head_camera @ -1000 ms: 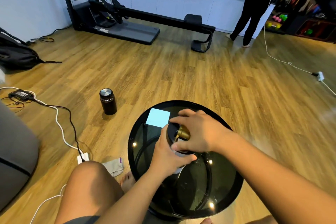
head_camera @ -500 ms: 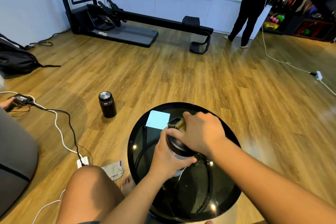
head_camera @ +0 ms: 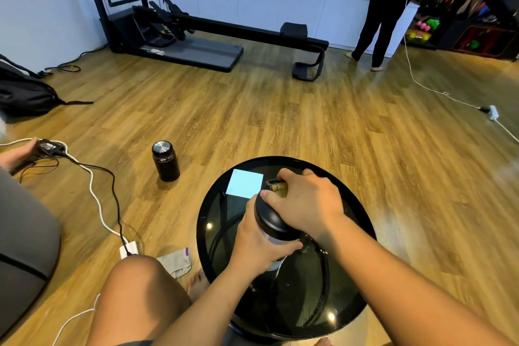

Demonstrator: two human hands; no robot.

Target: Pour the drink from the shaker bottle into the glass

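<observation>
The shaker bottle (head_camera: 271,222) has a pale body and a black lid with a gold-coloured flip cap. It stands on the round black glass table (head_camera: 356,222). My left hand (head_camera: 258,244) is wrapped around the bottle's body. Covering the lid from above is my right hand (head_camera: 306,205), its fingers at the gold cap. A clear glass (head_camera: 310,244) shows faintly just under my right wrist, mostly hidden.
A pale blue square (head_camera: 245,183) lies on the table's far left part. A dark flask (head_camera: 165,161) stands on the wooden floor to the left. Cables and a power strip (head_camera: 129,249) run past my knee. A person stands at the far right by white cabinets.
My right hand has turned on the lid, and the gold cap has swung from under my palm to the far side of the lid. The left hand keeps its hold.
</observation>
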